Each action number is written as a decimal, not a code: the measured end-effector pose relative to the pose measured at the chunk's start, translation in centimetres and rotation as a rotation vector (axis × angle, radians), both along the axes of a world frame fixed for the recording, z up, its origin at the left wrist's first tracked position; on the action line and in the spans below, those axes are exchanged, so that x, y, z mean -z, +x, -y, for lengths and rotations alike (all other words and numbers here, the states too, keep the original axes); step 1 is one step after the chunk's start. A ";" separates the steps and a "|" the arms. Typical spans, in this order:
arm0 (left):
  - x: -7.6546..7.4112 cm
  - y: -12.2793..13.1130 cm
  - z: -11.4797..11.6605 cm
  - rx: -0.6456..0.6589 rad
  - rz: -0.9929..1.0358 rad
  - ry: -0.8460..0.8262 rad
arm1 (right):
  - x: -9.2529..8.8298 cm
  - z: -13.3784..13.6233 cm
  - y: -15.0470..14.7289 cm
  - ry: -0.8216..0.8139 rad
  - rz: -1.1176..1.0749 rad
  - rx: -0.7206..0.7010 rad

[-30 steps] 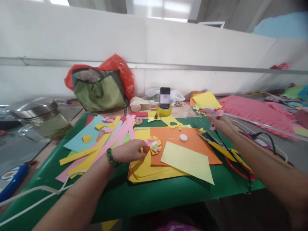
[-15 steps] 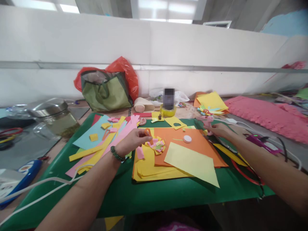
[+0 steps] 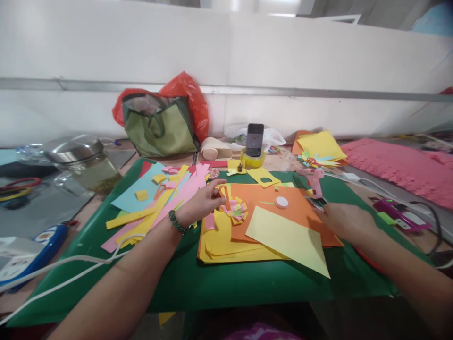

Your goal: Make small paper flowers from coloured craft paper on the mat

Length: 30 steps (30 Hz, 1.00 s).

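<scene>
My left hand point(image 3: 203, 203), with a green bead bracelet at the wrist, has its thumb and fingers around a curled orange paper strip point(image 3: 226, 192). Just beside it lies a paper flower point(image 3: 238, 210) of pink, yellow and green pieces, on orange and yellow sheets. My right hand point(image 3: 348, 222) is closed at the right edge of the orange sheet point(image 3: 297, 205), on a metal-bladed tool point(image 3: 314, 203) whose handle is hidden by the hand. A pink glue gun point(image 3: 314, 182) stands just beyond that hand, untouched. A white round disc point(image 3: 281, 202) lies on the orange sheet.
Paper strips point(image 3: 152, 215) cover the green mat's left side. A pale yellow sheet point(image 3: 288, 238) lies in front. Behind stand a phone point(image 3: 255, 139) in a yellow tape roll point(image 3: 253, 160) and a green bag point(image 3: 159, 127). A glass jar point(image 3: 95, 170) and white cables point(image 3: 71, 259) are left.
My right hand has let go of the glue gun, come nearer and closed on the metal-bladed tool. My left hand stays by the flower with the orange strip. The view has shifted slightly.
</scene>
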<state>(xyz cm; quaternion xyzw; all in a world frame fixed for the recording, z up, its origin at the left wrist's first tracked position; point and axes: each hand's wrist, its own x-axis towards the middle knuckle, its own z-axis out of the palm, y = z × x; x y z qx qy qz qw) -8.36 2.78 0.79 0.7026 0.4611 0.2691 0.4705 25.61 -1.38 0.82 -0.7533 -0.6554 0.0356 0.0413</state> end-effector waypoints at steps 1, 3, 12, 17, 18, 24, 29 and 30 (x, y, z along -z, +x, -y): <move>0.1 0.1 0.0 -0.001 0.009 0.017 | -0.1 0.9 -1.2 -0.041 -0.013 -0.040; 0.3 0.3 0.1 -0.005 0.029 0.069 | -0.5 2.1 -4.0 -0.156 -0.125 -0.259; 1.2 1.1 0.3 0.034 0.061 0.157 | -0.9 -5.5 -14.4 -0.190 -1.013 -0.527; 1.1 0.7 0.0 -0.064 -0.063 0.232 | 0.4 -7.5 -15.9 -0.226 -1.079 -0.482; 1.0 0.6 0.0 -0.111 -0.138 0.289 | 0.5 -7.7 -15.9 -0.212 -1.075 -0.463; 0.7 0.5 0.3 -0.152 -0.661 0.509 | 1.6 -9.0 -15.7 -0.187 -1.035 -0.330; 0.7 1.0 0.7 -0.013 -0.829 0.476 | 2.4 -8.9 -15.8 -0.197 -1.008 -0.270; 0.7 1.1 0.8 0.003 -0.848 0.478 | 2.5 -8.9 -15.8 -0.193 -0.998 -0.264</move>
